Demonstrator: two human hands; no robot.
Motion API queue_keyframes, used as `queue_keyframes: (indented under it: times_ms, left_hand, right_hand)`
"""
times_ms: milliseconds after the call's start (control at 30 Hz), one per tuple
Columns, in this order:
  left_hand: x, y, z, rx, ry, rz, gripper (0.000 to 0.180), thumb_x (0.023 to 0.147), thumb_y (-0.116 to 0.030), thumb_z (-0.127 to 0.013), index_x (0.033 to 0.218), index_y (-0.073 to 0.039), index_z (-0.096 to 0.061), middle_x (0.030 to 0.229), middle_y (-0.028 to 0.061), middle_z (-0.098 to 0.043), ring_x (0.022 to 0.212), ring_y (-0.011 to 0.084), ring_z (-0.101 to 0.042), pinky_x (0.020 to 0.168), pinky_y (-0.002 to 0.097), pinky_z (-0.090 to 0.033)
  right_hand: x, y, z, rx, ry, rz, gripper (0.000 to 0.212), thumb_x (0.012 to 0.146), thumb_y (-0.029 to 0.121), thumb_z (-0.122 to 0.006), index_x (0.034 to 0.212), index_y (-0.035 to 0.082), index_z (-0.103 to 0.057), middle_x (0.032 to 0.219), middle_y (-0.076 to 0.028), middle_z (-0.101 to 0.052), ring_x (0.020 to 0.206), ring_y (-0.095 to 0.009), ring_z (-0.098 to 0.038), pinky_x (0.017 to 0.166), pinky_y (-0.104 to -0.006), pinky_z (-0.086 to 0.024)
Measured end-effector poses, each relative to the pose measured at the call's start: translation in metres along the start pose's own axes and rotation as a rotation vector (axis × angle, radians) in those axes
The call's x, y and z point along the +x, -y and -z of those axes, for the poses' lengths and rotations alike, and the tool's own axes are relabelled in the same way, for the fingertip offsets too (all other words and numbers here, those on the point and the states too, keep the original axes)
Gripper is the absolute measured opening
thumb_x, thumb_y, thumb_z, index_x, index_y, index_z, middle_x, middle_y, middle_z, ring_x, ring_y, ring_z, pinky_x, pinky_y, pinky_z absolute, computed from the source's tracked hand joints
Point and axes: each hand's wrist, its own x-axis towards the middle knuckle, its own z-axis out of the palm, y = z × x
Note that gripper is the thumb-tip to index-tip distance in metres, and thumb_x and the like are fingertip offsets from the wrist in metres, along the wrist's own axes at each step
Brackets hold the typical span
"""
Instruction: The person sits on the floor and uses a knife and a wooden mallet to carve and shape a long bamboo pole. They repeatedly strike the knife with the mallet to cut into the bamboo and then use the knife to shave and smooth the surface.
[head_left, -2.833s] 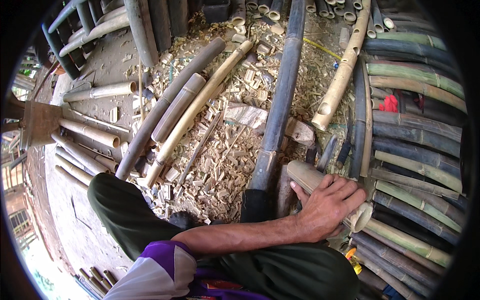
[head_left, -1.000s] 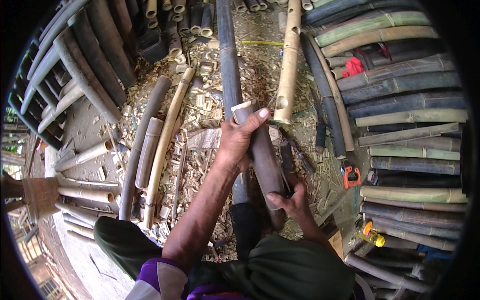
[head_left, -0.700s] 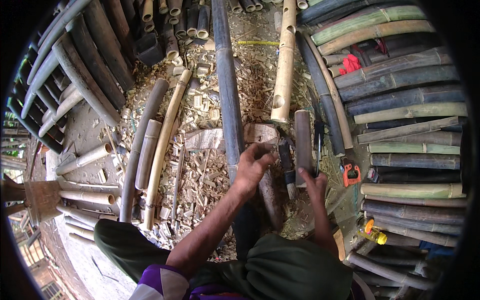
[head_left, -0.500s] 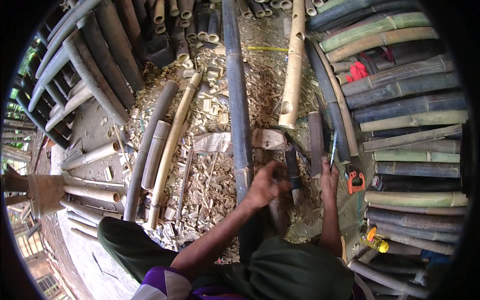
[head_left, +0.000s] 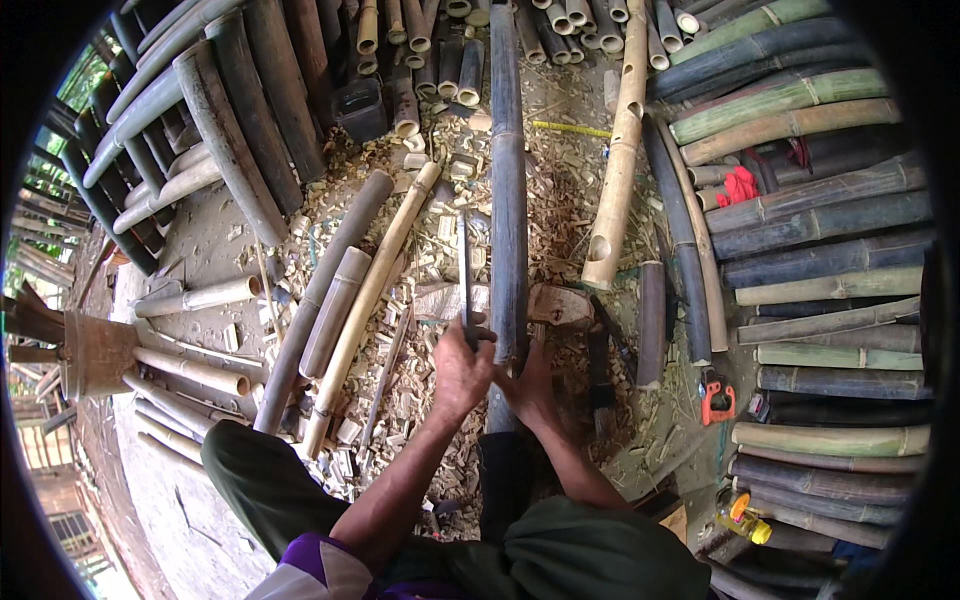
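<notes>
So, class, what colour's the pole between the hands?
The pole: dark bluish grey, clearest in head view.

Chip-strewn grey floor [head_left: 200, 265], daylight [head_left: 72, 92] at left

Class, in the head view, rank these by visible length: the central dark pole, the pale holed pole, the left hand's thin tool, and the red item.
1. Dark pole
2. Pale holed pole
3. Thin tool, lower end hidden by the left hand
4. Red item

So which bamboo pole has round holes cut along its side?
The pale yellow pole right of the central dark pole; the slimmer pale pole on the left shows none, nor does the dark one.
</notes>
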Motion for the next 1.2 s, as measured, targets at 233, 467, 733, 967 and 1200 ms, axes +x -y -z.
queue_keyframes:
  times_ms: [233, 467, 733, 967, 1200]
  left_hand:
    - [-0.002, 0.012, 0.028, -0.363, 0.022, 0.155, 0.024, 0.1, -0.01, -0.058, 0.122, 0.0, -0.061, 0.081, 0.0076, -0.071, 0.06, 0.0118, -0.061, 0.053, 0.0285, -0.049]
    - [-0.001, 0.024, 0.038, -0.243, 0.031, 0.185, 0.025, 0.096, -0.011, -0.059, 0.117, 0.003, -0.064, 0.075, 0.0069, -0.069, 0.055, 0.0107, -0.059, 0.05, 0.0283, -0.047]
    - [0.004, 0.031, 0.042, -0.186, -0.049, 0.19, 0.023, 0.093, -0.015, -0.063, 0.095, 0.008, -0.067, 0.066, 0.0083, -0.067, 0.054, 0.0139, -0.061, 0.049, 0.0318, -0.05]
    - [0.032, 0.038, 0.069, -0.028, 0.055, 0.002, 0.034, 0.103, -0.026, -0.064, 0.124, 0.0, -0.065, 0.076, 0.0071, -0.071, 0.06, 0.0136, -0.064, 0.053, 0.0322, -0.053]
    - [0.105, 0.026, 0.125, 0.375, 0.095, -0.434, 0.027, 0.101, -0.029, -0.069, 0.108, -0.002, -0.074, 0.07, 0.0104, -0.067, 0.06, 0.0181, -0.06, 0.055, 0.0398, -0.048]
  right_hand:
    - [0.013, -0.006, -0.022, 0.257, -0.053, 0.03, 0.07, 0.074, 0.024, -0.088, 0.124, -0.006, -0.05, 0.11, -0.025, -0.067, 0.102, -0.04, -0.069, 0.088, -0.0475, -0.054]
    - [0.012, -0.008, -0.029, 0.058, -0.127, -0.043, 0.068, 0.073, 0.024, -0.088, 0.12, -0.006, -0.05, 0.112, -0.031, -0.067, 0.104, -0.045, -0.069, 0.088, -0.0488, -0.055]
    - [0.014, -0.015, -0.03, 0.006, -0.127, -0.011, 0.072, 0.075, 0.026, -0.087, 0.126, -0.008, -0.048, 0.11, -0.031, -0.067, 0.103, -0.047, -0.068, 0.09, -0.0504, -0.055]
    - [-0.011, 0.027, 0.012, -0.059, -0.019, 0.014, 0.072, 0.086, 0.026, -0.083, 0.139, -0.006, -0.046, 0.12, -0.029, -0.061, 0.109, -0.043, -0.064, 0.093, -0.0492, -0.052]
    - [-0.086, -0.022, 0.079, -0.448, -0.177, 0.107, 0.066, 0.086, 0.029, -0.082, 0.136, 0.001, -0.049, 0.111, -0.023, -0.06, 0.104, -0.043, -0.062, 0.088, -0.0522, -0.051]
